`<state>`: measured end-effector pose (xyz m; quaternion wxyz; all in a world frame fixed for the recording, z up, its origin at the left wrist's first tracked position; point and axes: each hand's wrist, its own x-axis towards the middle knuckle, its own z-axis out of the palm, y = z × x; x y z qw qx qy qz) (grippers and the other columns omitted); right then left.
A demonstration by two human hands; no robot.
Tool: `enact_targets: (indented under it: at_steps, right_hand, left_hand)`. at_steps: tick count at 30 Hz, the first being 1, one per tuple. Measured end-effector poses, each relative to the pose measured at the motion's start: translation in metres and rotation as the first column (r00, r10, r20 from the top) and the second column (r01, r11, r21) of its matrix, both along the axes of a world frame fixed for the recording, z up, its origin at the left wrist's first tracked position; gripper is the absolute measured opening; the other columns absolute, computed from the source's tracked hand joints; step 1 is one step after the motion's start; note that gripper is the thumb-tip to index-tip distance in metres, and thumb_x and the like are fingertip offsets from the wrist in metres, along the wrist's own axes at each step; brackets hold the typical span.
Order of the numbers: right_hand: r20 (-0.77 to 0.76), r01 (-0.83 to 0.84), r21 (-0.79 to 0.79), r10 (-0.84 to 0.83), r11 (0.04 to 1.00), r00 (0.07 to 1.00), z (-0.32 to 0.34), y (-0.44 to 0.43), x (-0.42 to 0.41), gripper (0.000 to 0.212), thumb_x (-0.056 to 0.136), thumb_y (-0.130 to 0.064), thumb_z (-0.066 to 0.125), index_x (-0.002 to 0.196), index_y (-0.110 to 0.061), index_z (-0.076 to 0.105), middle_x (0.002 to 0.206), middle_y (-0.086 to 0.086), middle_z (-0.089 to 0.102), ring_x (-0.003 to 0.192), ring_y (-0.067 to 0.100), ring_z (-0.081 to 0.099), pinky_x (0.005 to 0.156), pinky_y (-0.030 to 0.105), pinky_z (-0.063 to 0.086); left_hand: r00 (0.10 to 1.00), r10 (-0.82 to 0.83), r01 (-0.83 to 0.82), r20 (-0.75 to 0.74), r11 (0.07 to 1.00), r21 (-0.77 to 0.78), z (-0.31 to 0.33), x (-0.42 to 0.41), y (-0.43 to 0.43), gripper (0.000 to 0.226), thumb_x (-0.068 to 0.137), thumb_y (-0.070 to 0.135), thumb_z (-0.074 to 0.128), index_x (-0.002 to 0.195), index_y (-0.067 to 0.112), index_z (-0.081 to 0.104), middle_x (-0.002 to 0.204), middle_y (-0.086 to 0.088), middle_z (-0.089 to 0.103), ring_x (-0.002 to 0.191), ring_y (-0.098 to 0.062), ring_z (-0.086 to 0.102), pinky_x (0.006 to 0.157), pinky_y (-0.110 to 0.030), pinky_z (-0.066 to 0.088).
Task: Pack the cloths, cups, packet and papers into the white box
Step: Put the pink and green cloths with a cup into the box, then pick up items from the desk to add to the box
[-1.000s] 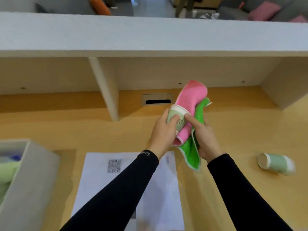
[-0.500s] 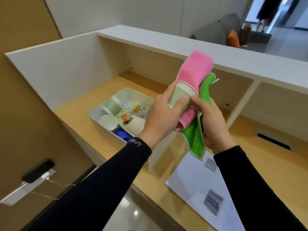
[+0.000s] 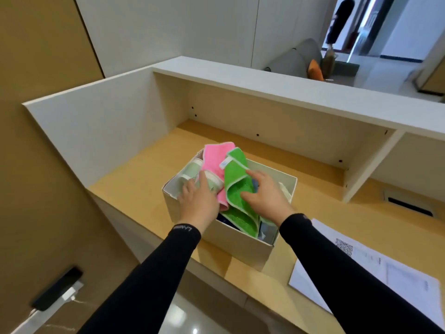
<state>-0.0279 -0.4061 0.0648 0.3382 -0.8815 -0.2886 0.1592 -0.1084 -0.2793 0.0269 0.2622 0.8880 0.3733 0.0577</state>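
Note:
The white box (image 3: 224,239) stands on the wooden desk near its front edge. Both my hands are inside it. My left hand (image 3: 198,201) grips a pale green paper cup (image 3: 212,183) together with the pink cloth (image 3: 214,162). My right hand (image 3: 266,197) presses on the green cloth (image 3: 237,186), which drapes over the box's contents. Another pale green cup (image 3: 191,169) lies in the box's far left corner. Something blue shows under the cloths. White papers (image 3: 375,271) with a QR code lie on the desk to the right.
A white side panel (image 3: 96,131) walls the desk on the left, and a shelf with a white upright divider (image 3: 368,165) runs behind. A cable slot (image 3: 409,206) sits in the desk at the right. The desk's front edge drops to the floor.
My view turned further left over the box. Both hands dropped from chest height into the box, carrying the cup and the pink and green cloths down with them.

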Motion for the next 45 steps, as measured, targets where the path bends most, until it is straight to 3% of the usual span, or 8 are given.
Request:
enact_targets:
  at_steps: [4, 8, 13, 17, 23, 31, 37, 45]
  right_hand:
    - [0.066, 0.002, -0.188, 0.011, 0.982, 0.998, -0.002, 0.007, -0.006, 0.041, 0.082, -0.017, 0.051, 0.122, -0.009, 0.061, 0.115, 0.017, 0.068, 0.093, 0.029, 0.065, 0.078, 0.032, 0.053]
    - [0.093, 0.121, -0.026, -0.118, 0.992, 0.989, 0.011, 0.007, -0.005, 0.047, 0.085, -0.019, 0.052, 0.132, -0.016, 0.054, 0.116, 0.012, 0.067, 0.064, 0.013, 0.061, 0.063, 0.023, 0.045]
    - [0.036, 0.237, 0.116, -0.243, 0.964, 0.969, 0.021, -0.021, 0.003, 0.043, 0.089, -0.019, 0.053, 0.131, -0.015, 0.053, 0.138, 0.004, 0.053, 0.124, 0.018, 0.051, 0.097, 0.026, 0.037]
    - [-0.065, 0.413, 0.211, -0.409, 0.886, 0.91, 0.008, -0.06, 0.012, 0.037, 0.086, -0.017, 0.057, 0.122, -0.014, 0.059, 0.126, 0.007, 0.06, 0.116, 0.019, 0.055, 0.098, 0.032, 0.043]
    - [-0.189, 0.577, 0.28, -0.545, 0.767, 0.817, -0.013, -0.148, 0.026, 0.027, 0.085, -0.015, 0.058, 0.111, -0.016, 0.063, 0.103, 0.001, 0.064, 0.099, 0.015, 0.059, 0.084, 0.03, 0.048]
    - [-0.458, 0.893, 0.277, -0.768, 0.355, 0.448, -0.063, -0.364, 0.044, 0.027, 0.086, -0.009, 0.054, 0.112, -0.007, 0.063, 0.099, 0.01, 0.062, 0.084, 0.02, 0.056, 0.072, 0.03, 0.045]
    - [-0.502, 0.965, 0.258, -0.848, 0.039, 0.168, -0.079, -0.547, 0.041, 0.031, 0.088, -0.009, 0.052, 0.118, -0.006, 0.059, 0.092, 0.002, 0.06, 0.095, 0.021, 0.059, 0.094, 0.04, 0.048]
    - [-0.473, 0.978, 0.122, -0.876, -0.167, -0.09, -0.105, -0.689, 0.022, 0.053, 0.088, -0.016, 0.055, 0.139, -0.015, 0.042, 0.144, 0.012, 0.044, 0.125, 0.029, 0.049, 0.105, 0.045, 0.041]
  left_hand:
    - [0.995, 0.044, -0.031, -0.093, 0.99, 0.136, -0.005, -0.002, 0.015, 0.071, 0.089, 0.038, 0.047, 0.143, -0.002, 0.023, 0.147, -0.022, 0.032, 0.136, -0.036, 0.027, 0.113, -0.054, 0.022]
    - [0.988, 0.081, -0.094, 0.13, 0.991, 0.094, 0.007, -0.004, 0.026, 0.096, 0.083, 0.05, 0.059, 0.149, 0.003, 0.008, 0.156, -0.022, 0.014, 0.145, -0.036, 0.012, 0.117, -0.049, 0.013]
    - [0.919, -0.075, -0.001, 0.387, 0.982, 0.191, 0.028, -0.004, 0.002, 0.066, 0.084, 0.013, 0.051, 0.145, 0.006, 0.026, 0.155, -0.02, 0.021, 0.144, -0.034, 0.016, 0.12, -0.048, 0.014]
    - [0.76, -0.355, 0.181, 0.544, 0.92, 0.348, 0.033, 0.015, -0.05, 0.043, 0.082, 0.025, 0.045, 0.117, 0.004, 0.06, 0.112, -0.012, 0.066, 0.104, -0.026, 0.059, 0.088, -0.03, 0.044]
    - [0.806, -0.419, 0.49, 0.418, 0.868, -0.075, 0.033, 0.06, -0.142, 0.024, 0.087, 0.021, 0.055, 0.106, 0.015, 0.068, 0.087, 0.0, 0.07, 0.087, -0.022, 0.065, 0.078, -0.032, 0.05]
    - [0.715, -0.656, 0.699, 0.24, 0.662, -0.271, -0.01, 0.115, -0.296, 0.022, 0.09, 0.018, 0.051, 0.103, 0.015, 0.068, 0.084, -0.001, 0.067, 0.078, -0.018, 0.06, 0.069, -0.026, 0.044]
    - [0.548, -0.826, 0.807, 0.133, 0.481, -0.342, -0.031, 0.147, -0.464, 0.025, 0.091, 0.018, 0.048, 0.109, 0.012, 0.064, 0.096, -0.006, 0.069, 0.089, -0.026, 0.067, 0.082, -0.036, 0.053]
    - [0.394, -0.916, 0.83, 0.067, 0.325, -0.453, -0.055, 0.172, -0.629, 0.034, 0.091, 0.022, 0.051, 0.123, 0.015, 0.058, 0.122, -0.004, 0.062, 0.108, -0.019, 0.059, 0.089, -0.029, 0.047]
